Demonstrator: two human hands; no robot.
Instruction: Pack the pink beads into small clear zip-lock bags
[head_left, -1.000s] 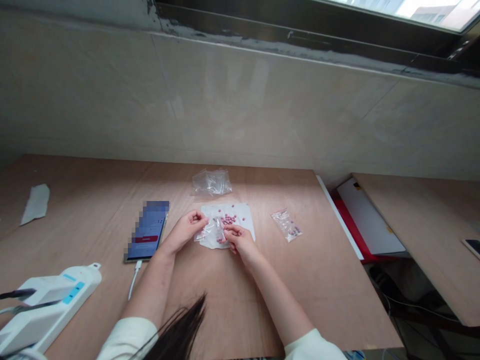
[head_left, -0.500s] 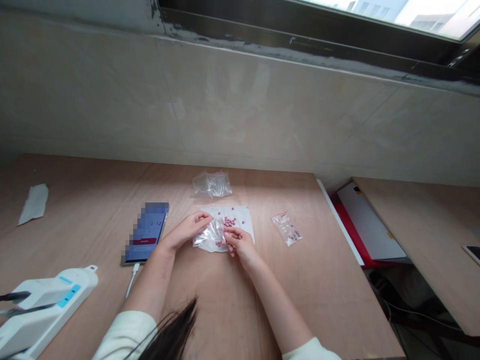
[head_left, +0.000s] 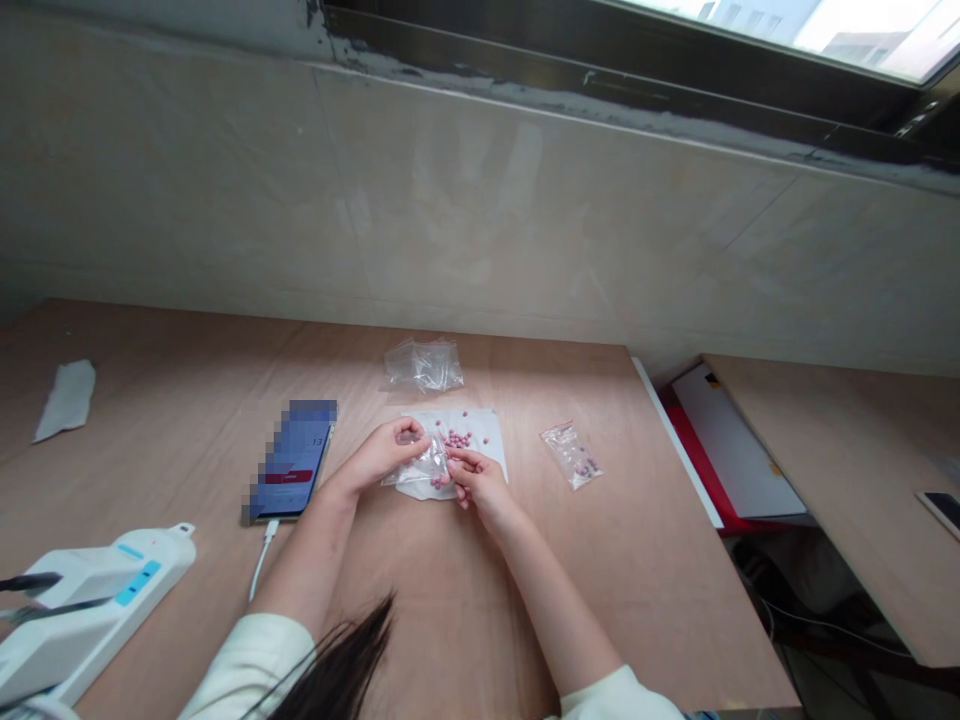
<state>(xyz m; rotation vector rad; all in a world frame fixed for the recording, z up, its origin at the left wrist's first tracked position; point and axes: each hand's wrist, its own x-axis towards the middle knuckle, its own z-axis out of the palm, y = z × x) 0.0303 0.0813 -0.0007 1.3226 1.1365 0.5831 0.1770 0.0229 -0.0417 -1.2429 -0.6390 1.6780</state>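
Pinched in my left hand (head_left: pixel 390 455) is a small clear plastic zip bag (head_left: pixel 426 467). My right hand (head_left: pixel 478 484) is closed at the bag's right edge, thumb and forefinger pressed together on it; whether a bead is also between them I cannot tell. Both hands are over a white sheet of paper (head_left: pixel 489 458), which they partly cover. Small pink beads (head_left: pixel 457 439) lie in a cluster on the paper just beyond my fingers, with a few scattered around. More pink beads (head_left: pixel 439 482) show by the bag's lower edge.
Farther back lies a bunch of clear bags (head_left: pixel 425 366). A bag holding beads (head_left: pixel 572 455) is to the right. On the left are a phone (head_left: pixel 292 465) on a charging cable, a power strip (head_left: pixel 112 600) and a piece of white paper (head_left: pixel 66 400). The table's right edge borders a gap.
The bag between my hands has shifted and spread a little, and my left fingers have curled more over its top. My right hand has stayed nearly in place.
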